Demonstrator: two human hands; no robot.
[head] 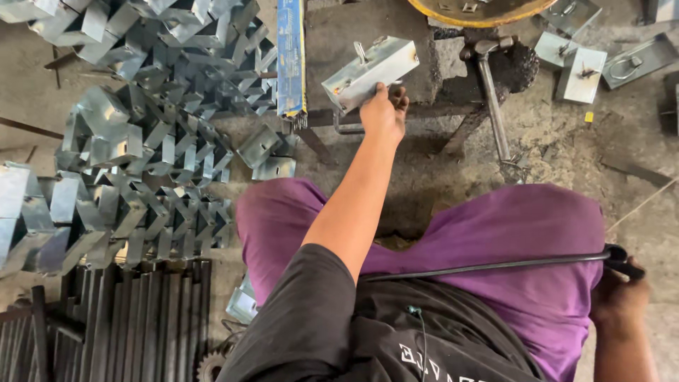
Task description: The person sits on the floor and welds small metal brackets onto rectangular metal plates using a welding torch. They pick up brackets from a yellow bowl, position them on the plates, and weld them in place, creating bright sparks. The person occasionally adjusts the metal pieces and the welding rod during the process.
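Observation:
My left hand (385,112) reaches forward and grips a folded galvanised metal box piece (369,71) by its near edge, holding it tilted above a dark steel work block (424,64). A small metal pin sticks up from the piece's top. My right hand (619,293) is low at the right, beside my purple-clad knee, closed on the dark handle of a thin black cable or rod (495,267) that runs across my lap.
A big heap of bent galvanised brackets (141,141) fills the left. Dark steel bars (127,325) lie at lower left. A hammer (491,92) rests by the block. Finished boxes with rings (587,67) lie at upper right, a yellow-rimmed pan (481,10) at the top.

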